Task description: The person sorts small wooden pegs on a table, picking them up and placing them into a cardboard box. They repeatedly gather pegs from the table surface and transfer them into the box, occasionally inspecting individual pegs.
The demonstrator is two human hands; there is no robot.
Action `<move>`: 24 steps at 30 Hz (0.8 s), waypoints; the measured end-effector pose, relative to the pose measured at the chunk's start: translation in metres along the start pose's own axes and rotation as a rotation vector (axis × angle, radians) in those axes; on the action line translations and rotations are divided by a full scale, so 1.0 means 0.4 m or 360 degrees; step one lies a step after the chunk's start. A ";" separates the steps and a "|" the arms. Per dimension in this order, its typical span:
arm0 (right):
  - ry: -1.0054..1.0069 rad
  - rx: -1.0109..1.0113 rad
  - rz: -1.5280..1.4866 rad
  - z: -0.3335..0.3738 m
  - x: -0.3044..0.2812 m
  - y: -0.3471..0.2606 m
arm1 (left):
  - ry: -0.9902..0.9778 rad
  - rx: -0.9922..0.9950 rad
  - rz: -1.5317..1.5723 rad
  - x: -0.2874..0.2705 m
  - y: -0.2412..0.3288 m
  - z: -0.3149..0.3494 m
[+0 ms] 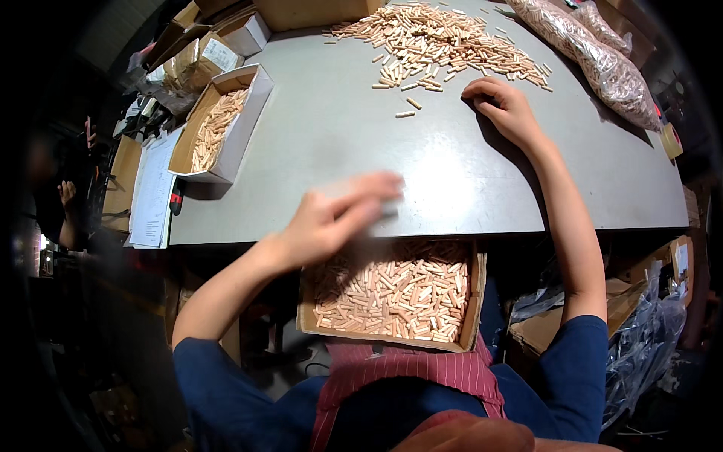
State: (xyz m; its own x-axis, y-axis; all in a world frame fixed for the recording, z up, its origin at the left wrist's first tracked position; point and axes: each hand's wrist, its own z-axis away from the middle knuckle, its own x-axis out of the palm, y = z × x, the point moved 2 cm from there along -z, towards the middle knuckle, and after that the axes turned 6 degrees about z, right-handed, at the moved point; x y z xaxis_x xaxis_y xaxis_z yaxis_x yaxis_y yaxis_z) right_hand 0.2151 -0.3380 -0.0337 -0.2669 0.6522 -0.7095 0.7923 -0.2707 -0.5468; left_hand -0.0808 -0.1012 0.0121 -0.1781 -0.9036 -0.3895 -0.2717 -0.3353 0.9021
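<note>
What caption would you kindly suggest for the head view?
Left hand blurred over the grey table, right hand beside piled pale pegs.

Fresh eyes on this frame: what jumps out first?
Probably the broad heap of small pale wooden pegs on the far part of the grey tabletop, with the right hand beside its near side. Next, the open brown cardboard box full of similar pegs at the near table edge, the blurred left hand near its far left corner.
</note>
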 end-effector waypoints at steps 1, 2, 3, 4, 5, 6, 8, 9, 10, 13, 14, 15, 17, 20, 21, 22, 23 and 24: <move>0.0026 -0.0014 0.0001 -0.004 0.004 -0.009 | 0.0149 -0.0124 -0.0054 -0.015 -0.020 -0.021; 0.0053 -0.0026 0.0004 -0.003 0.007 -0.019 | 0.0216 -0.0072 -0.0321 -0.030 -0.054 -0.047; 0.0076 -0.0040 0.0003 -0.004 0.012 -0.026 | 0.0286 -0.0024 -0.0588 -0.045 -0.093 -0.071; 0.0071 -0.0050 0.0024 -0.008 0.016 -0.023 | 0.0330 -0.0001 -0.0811 -0.054 -0.126 -0.097; 0.0084 -0.0028 0.0049 -0.009 0.017 -0.023 | 0.0370 0.0026 -0.1027 -0.057 -0.157 -0.128; 0.0096 -0.0003 0.0073 -0.008 0.019 -0.024 | 0.0408 0.0050 -0.1242 -0.059 -0.179 -0.159; 0.0059 0.0078 0.0105 -0.001 0.009 -0.022 | 0.0380 0.0071 -0.1304 -0.055 -0.202 -0.219; 0.0099 0.0059 0.0108 0.001 0.007 -0.020 | 0.0364 0.0081 -0.1336 -0.055 -0.213 -0.250; 0.0141 0.0034 0.0105 -0.001 0.008 -0.020 | 0.0421 0.0071 -0.1398 -0.063 -0.223 -0.277; 0.0197 0.0091 0.0054 0.001 0.012 -0.015 | 0.0624 -0.0045 -0.1499 -0.122 -0.281 -0.369; 0.0241 0.0108 0.0047 0.004 0.016 -0.008 | 0.0714 -0.0141 -0.1475 -0.158 -0.314 -0.408; 0.0278 0.0117 0.0025 0.001 0.026 -0.005 | 0.0810 -0.0253 -0.1460 -0.202 -0.349 -0.437; 0.0276 0.0158 0.0017 0.001 0.023 -0.018 | 0.1011 -0.0491 -0.1404 -0.304 -0.407 -0.493; 0.0307 0.0214 0.0008 0.000 0.023 -0.035 | 0.1230 -0.0764 -0.1346 -0.454 -0.478 -0.562; 0.0308 0.0226 0.0008 -0.002 0.027 -0.040 | 0.1287 -0.0815 -0.1305 -0.501 -0.506 -0.577; 0.0308 0.0242 0.0016 -0.003 0.027 -0.044 | 0.1308 -0.0809 -0.1301 -0.534 -0.527 -0.595; 0.0308 0.0256 0.0022 -0.006 0.028 -0.048 | 0.1331 -0.0805 -0.1298 -0.567 -0.547 -0.611; 0.0305 0.0240 0.0028 -0.008 0.029 -0.048 | 0.1352 -0.0798 -0.1293 -0.588 -0.556 -0.630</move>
State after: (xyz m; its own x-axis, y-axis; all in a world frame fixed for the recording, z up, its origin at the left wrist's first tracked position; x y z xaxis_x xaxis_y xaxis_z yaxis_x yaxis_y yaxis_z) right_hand 0.1984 -0.3229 -0.0300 -0.1333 0.7652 -0.6298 0.7010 -0.3764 -0.6058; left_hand 0.2598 0.1186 -0.0501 0.5789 -0.2159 -0.7863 0.4002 -0.7650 0.5047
